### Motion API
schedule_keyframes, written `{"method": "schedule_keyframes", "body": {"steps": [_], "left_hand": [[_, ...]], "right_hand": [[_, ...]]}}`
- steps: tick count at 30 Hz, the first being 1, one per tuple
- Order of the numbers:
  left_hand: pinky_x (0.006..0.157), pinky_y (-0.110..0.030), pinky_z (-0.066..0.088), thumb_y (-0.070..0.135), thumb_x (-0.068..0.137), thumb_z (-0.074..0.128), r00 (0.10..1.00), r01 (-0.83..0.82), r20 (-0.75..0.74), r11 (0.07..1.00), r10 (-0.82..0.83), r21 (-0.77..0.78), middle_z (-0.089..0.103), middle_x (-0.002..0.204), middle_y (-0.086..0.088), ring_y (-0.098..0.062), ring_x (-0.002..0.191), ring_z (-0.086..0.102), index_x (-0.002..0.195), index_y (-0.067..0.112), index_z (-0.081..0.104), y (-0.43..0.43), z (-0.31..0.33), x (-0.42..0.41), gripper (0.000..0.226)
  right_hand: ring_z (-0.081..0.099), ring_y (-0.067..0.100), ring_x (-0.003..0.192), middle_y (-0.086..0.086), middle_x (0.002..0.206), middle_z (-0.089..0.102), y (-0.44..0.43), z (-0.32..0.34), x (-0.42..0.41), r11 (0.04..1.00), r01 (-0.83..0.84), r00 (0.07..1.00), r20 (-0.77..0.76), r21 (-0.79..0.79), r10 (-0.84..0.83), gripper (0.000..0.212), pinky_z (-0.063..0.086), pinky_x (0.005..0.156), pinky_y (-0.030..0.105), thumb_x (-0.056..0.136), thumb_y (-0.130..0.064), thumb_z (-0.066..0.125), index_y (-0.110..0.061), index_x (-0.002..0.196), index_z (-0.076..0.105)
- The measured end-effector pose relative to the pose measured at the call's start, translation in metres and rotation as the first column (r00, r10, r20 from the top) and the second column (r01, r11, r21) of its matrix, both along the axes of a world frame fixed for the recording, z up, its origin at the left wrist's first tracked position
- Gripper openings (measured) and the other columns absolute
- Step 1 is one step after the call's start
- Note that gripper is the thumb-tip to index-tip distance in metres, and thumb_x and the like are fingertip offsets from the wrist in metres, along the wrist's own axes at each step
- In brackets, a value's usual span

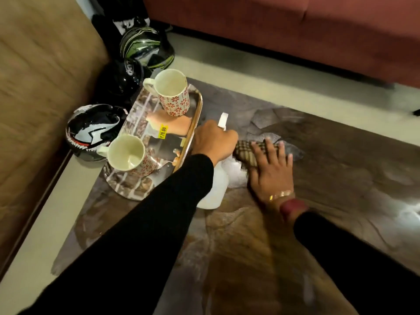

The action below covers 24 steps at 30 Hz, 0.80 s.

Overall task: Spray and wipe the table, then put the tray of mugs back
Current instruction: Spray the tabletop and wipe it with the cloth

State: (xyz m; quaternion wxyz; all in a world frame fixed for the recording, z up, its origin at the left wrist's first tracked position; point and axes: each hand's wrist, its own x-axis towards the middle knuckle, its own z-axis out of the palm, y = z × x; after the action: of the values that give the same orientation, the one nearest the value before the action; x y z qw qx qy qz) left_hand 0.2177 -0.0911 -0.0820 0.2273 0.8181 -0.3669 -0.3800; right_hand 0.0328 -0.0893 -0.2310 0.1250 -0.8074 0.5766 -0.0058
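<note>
My left hand (213, 142) grips the neck of a white spray bottle (216, 189) that stands on the brown marbled table (318, 178); its nozzle pokes out above my knuckles. My right hand (270, 169) lies flat with fingers spread on a checked brown cloth (246, 151) just right of the bottle. Left of my left hand, a shiny oval tray (159, 142) sits at the table's left end. It carries two white mugs with red flower patterns, one at the far end (172, 94) and one at the near end (129, 155).
Three helmets (91, 133) (120, 80) (145, 44) lie on the floor left of the table, against a brown sofa (41, 87). A red sofa (295, 26) runs along the far side. The table's pale border (38, 235) shows at the left edge.
</note>
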Motion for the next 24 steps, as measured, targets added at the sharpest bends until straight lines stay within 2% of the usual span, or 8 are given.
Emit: {"method": "schedule_keyframes", "body": {"steps": [5,8,10,13,15,19,21,24], "left_hand": [[0.062,-0.031,0.032,0.015,0.086,0.054,0.997,0.023,0.074,1.0,-0.022,-0.015,0.041,0.063,0.005,-0.009,0.055,0.035,0.061,0.018,0.044,-0.007,-0.01,-0.005,0.027],[0.066,-0.032,0.032,0.015,0.087,0.054,0.999,-0.001,0.04,1.0,0.001,0.022,0.04,0.068,0.005,-0.009,0.058,0.036,0.075,0.013,0.05,-0.004,-0.02,-0.002,0.013],[0.068,-0.033,0.033,0.016,0.085,0.054,0.999,-0.006,0.04,1.0,0.005,0.021,0.045,0.066,0.003,-0.015,0.059,0.041,0.077,0.01,0.055,-0.006,-0.025,0.0,0.01],[0.071,-0.034,0.033,0.02,0.083,0.054,0.998,-0.023,0.062,1.0,0.022,0.001,0.052,0.077,-0.005,-0.03,0.074,0.044,0.081,0.01,0.058,-0.013,-0.025,0.007,0.011],[0.072,-0.035,0.032,0.02,0.083,0.055,0.995,-0.07,0.071,0.997,0.071,-0.021,0.056,0.09,-0.009,-0.032,0.082,0.045,0.088,0.01,0.057,-0.017,-0.025,0.014,0.012],[0.077,-0.035,0.032,0.016,0.086,0.054,0.99,-0.119,0.073,0.992,0.121,-0.037,0.051,0.098,-0.009,-0.031,0.089,0.042,0.093,0.008,0.05,-0.017,-0.019,0.017,0.011],[0.076,-0.033,0.034,0.017,0.086,0.054,0.989,-0.123,0.079,0.991,0.128,-0.06,0.054,0.1,-0.01,-0.029,0.087,0.044,0.1,0.006,0.055,-0.012,-0.02,0.016,0.018],[0.058,-0.029,0.029,0.016,0.084,0.055,0.989,-0.129,0.066,0.987,0.135,-0.093,0.057,0.085,-0.005,-0.024,0.07,0.047,0.094,0.009,0.059,0.001,-0.024,0.014,0.013]], "right_hand": [[0.007,0.044,0.155,0.009,0.17,0.014,-0.126,0.0,0.016,0.984,0.18,0.983,-0.031,0.007,-0.18,0.069,0.008,0.123,0.064,0.093,-0.045,0.035,-0.034,0.16,0.022],[0.01,0.045,0.154,0.009,0.17,0.013,-0.153,-0.003,0.04,0.974,0.227,0.973,-0.048,-0.004,-0.227,0.068,0.011,0.122,0.064,0.096,-0.047,0.037,-0.034,0.161,0.021],[0.008,0.044,0.155,0.009,0.171,0.011,-0.159,-0.003,0.057,0.971,0.24,0.968,-0.07,-0.002,-0.24,0.069,0.012,0.123,0.063,0.097,-0.05,0.034,-0.034,0.162,0.017],[0.005,0.044,0.155,0.008,0.171,0.008,-0.164,-0.001,0.092,0.985,0.172,0.984,-0.061,0.023,-0.17,0.069,0.009,0.123,0.062,0.098,-0.049,0.035,-0.033,0.162,0.014],[0.002,0.044,0.155,0.008,0.171,0.007,-0.163,0.0,0.118,0.996,0.079,0.996,-0.05,0.043,-0.077,0.07,0.007,0.124,0.062,0.098,-0.048,0.036,-0.033,0.162,0.014],[0.001,0.044,0.155,0.007,0.171,0.007,-0.156,0.002,0.141,0.998,-0.029,0.998,-0.052,0.057,0.032,0.068,0.005,0.124,0.06,0.099,-0.049,0.038,-0.034,0.162,0.015],[0.003,0.044,0.155,0.006,0.171,0.009,-0.147,0.003,0.137,0.991,-0.122,0.99,-0.062,0.048,0.125,0.067,0.006,0.124,0.06,0.099,-0.049,0.037,-0.036,0.162,0.016],[0.002,0.043,0.155,0.005,0.171,0.009,-0.12,0.003,0.126,0.982,-0.183,0.982,-0.037,0.046,0.185,0.066,0.006,0.124,0.06,0.099,-0.048,0.036,-0.035,0.161,0.018]]}}
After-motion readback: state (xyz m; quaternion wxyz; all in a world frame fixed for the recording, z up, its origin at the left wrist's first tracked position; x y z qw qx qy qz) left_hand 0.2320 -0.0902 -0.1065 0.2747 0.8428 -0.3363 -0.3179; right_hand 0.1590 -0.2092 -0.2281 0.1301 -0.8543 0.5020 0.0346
